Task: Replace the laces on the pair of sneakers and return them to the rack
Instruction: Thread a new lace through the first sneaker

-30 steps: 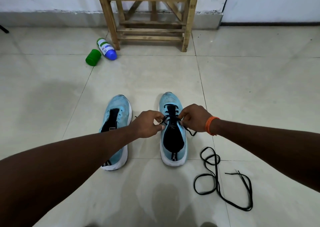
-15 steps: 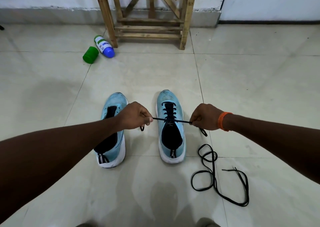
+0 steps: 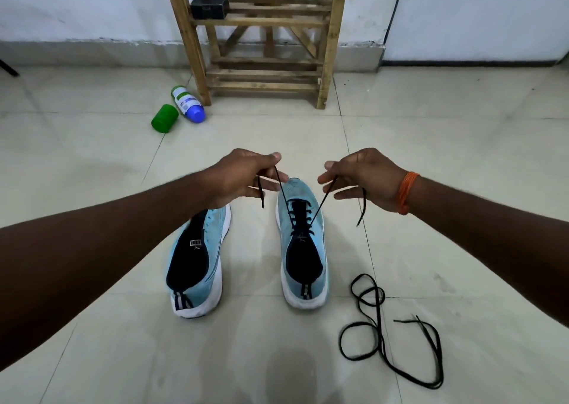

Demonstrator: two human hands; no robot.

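Both hands have risen from the sideways pull low over the shoe and now draw the lace ends upward, toward 12 o'clock. Each forearm reaches in from a lower corner, nearly straight, wrists level, backs of the hands up.

The left hand (image 3: 243,177) pinches one end of the lace (image 3: 283,192) between thumb and forefinger, its other fingers loosely spread, and the tip dangles below the hand. The right hand (image 3: 363,178), with an orange band (image 3: 406,192) at the wrist, pinches the other end the same way, and that tip hangs under the palm. Both strands run taut in a V down to the eyelets of the right sneaker (image 3: 308,292), which stands on the floor (image 3: 431,157) at centre, toe to 12 o'clock.

At its 9 o'clock, just beside it, stands the left sneaker (image 3: 212,237), unlaced and angled slightly. At 4 o'clock a spare lace (image 3: 379,339) lies in loose loops.

At 12 o'clock the rack (image 3: 328,40) stands against the wall with a black box (image 3: 209,4) on a shelf. At 11 o'clock lie a bottle (image 3: 187,105) and a green cup (image 3: 164,118), touching.
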